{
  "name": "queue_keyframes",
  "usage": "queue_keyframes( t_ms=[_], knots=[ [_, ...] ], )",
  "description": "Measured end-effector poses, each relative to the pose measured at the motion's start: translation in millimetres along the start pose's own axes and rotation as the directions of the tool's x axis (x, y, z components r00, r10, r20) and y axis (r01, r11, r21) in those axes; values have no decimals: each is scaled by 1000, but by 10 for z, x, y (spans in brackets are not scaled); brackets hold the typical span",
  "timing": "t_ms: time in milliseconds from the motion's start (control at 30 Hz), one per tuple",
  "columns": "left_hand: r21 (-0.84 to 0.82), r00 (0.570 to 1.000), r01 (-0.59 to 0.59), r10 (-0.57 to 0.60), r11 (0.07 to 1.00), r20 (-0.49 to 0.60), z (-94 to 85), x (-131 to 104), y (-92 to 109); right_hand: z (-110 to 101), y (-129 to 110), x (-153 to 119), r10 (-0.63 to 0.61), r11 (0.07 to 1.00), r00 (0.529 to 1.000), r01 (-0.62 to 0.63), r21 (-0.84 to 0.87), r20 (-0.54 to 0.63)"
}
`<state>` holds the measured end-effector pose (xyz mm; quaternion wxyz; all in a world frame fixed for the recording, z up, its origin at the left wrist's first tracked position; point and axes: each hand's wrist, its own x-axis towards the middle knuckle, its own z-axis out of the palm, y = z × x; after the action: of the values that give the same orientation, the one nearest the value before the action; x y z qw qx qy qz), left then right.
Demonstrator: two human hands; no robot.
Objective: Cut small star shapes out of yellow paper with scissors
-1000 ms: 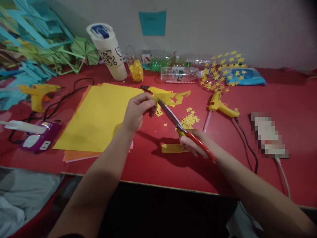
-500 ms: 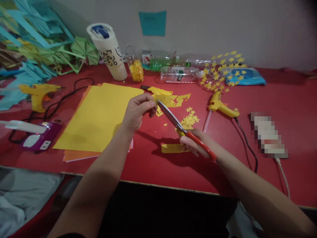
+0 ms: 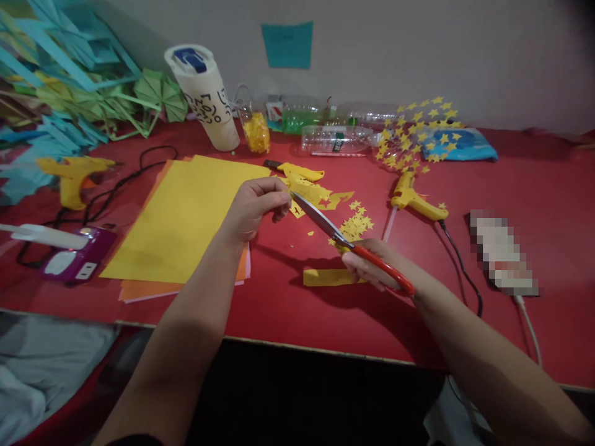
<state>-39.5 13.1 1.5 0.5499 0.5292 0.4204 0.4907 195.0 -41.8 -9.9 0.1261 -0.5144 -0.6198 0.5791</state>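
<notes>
My right hand (image 3: 376, 263) is wrapped round the red handles of the scissors (image 3: 320, 218). Their blades look closed, and the tips touch or nearly touch the fingertips of my left hand (image 3: 264, 204). That hand is pinched round a small yellow paper piece (image 3: 289, 189), mostly hidden by the fingers. Behind the blades lie yellow cut-out scraps (image 3: 337, 199) and a yellow cutter (image 3: 302, 171). A heap of small yellow stars (image 3: 357, 224) is just beyond my right hand. Nearer the front edge, a yellow strip (image 3: 325, 277) lies partly under that hand.
Stacked coloured sheets (image 3: 186, 217) lie left of centre. Yellow glue guns (image 3: 416, 201) rest at right and far left, near a purple power socket (image 3: 79, 255). A white tumbler (image 3: 204, 99), plastic bottles (image 3: 337, 139) and a star-tipped cluster (image 3: 409, 139) stand or lie behind. A phone (image 3: 504, 251) lies right.
The yellow strip with star-shaped holes has dropped away from my left fingers onto the scraps. The scissors and my right hand have shifted slightly right.
</notes>
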Motion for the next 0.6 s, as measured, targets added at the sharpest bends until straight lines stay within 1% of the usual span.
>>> queue_keyframes(
  t_ms=[233,467,600],
  knots=[
    [11,1000,3,-3,1000,12,-40,6,-12,1,4,-2,30,999,1000,-30,-30,-5],
    [52,1000,-8,7,999,17,-52,6,-14,3,-117,-29,80,996,996,-82,-43,-27],
    [85,1000,-10,9,996,11,-58,4,-10,0,-108,-22,82,996,996,-82,-43,-21]
  ],
)
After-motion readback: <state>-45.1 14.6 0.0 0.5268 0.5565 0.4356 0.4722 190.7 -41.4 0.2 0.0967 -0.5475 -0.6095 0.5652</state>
